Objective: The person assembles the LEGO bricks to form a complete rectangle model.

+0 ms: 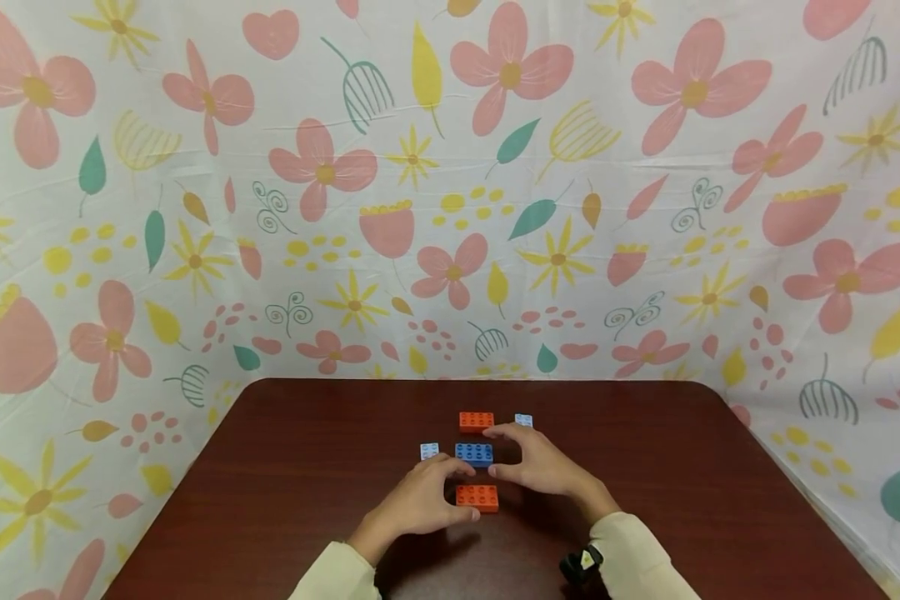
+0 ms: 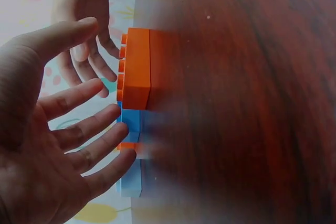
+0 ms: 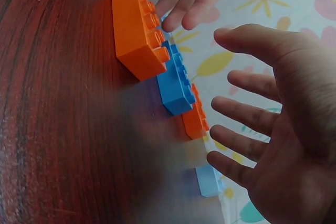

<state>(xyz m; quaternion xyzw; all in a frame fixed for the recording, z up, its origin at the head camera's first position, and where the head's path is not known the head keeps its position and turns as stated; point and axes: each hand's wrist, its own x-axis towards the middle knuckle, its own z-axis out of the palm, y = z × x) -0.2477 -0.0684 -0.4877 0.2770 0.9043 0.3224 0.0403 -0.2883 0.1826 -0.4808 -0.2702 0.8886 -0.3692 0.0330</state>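
Three long toy building bricks lie in a column on the table: a near orange brick [image 1: 477,498], a blue brick [image 1: 474,454] and a far orange brick [image 1: 476,422]. To the left is a small light blue brick [image 1: 429,451], and another light blue brick [image 1: 523,420] lies at the far right. My left hand [image 1: 420,497] hovers left of the near orange brick, its fingers spread and loosely bent. On the other side, my right hand [image 1: 540,462] is beside the blue and far orange bricks, fingers relaxed. Both wrist views show empty palms.
The dark brown table [image 1: 307,450] has rounded far corners. Behind it and along its sides hangs a white cloth [image 1: 450,175] printed with flowers and leaves. A black device [image 1: 581,565] is strapped at the right wrist, by the pale sleeve [image 1: 637,558].
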